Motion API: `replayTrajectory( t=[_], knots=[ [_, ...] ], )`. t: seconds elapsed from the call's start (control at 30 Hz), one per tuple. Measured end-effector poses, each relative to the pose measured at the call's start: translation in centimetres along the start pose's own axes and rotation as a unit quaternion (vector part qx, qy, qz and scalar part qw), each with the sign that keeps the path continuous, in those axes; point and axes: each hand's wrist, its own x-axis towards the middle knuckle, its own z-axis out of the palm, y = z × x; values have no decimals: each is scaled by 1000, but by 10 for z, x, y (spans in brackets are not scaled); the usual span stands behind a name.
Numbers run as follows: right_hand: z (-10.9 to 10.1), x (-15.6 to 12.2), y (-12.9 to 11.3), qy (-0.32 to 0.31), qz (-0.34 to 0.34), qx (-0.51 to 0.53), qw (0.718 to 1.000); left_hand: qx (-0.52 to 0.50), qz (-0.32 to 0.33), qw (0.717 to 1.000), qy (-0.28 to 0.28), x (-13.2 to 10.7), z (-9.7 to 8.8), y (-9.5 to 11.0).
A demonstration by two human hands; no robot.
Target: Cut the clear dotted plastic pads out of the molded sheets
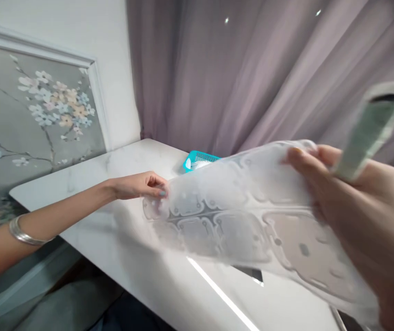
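Note:
A large translucent plastic sheet (238, 216) with moulded rounded shapes stretches in the air over a white marble table (89, 174). My left hand (141, 185), with a silver bangle on the wrist, pinches the sheet's far left end. My right hand (362, 216) is close to the camera and grips the sheet's right end with fingers curled over it. A pale green and white flat object (372, 128) sticks up from the same hand; what it is I cannot make out. The whole picture is smeared by motion.
A turquoise plastic basket (197, 160) with something white in it sits on the table behind the sheet. Purple-grey curtains (252, 73) hang behind. A framed floral panel (34, 124) covers the left wall. A dark gap (252, 274) shows under the sheet.

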Motion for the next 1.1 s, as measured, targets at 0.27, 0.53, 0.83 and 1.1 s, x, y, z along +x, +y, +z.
replayTrajectory(
  t=[0.27,0.53,0.83,1.1],
  knots=[
    [61,12,147,-132,178,-83,972,239,-87,965,62,54,18,-24],
    [79,-1,208,-51,197,-51,978,424,-68,890,155,85,9,-67],
    [75,-45,191,-49,256,154,953,555,233,798,22,116,121,-44],
    [89,-93,185,-162,213,86,960,597,290,746,49,130,173,-64]
  ],
)
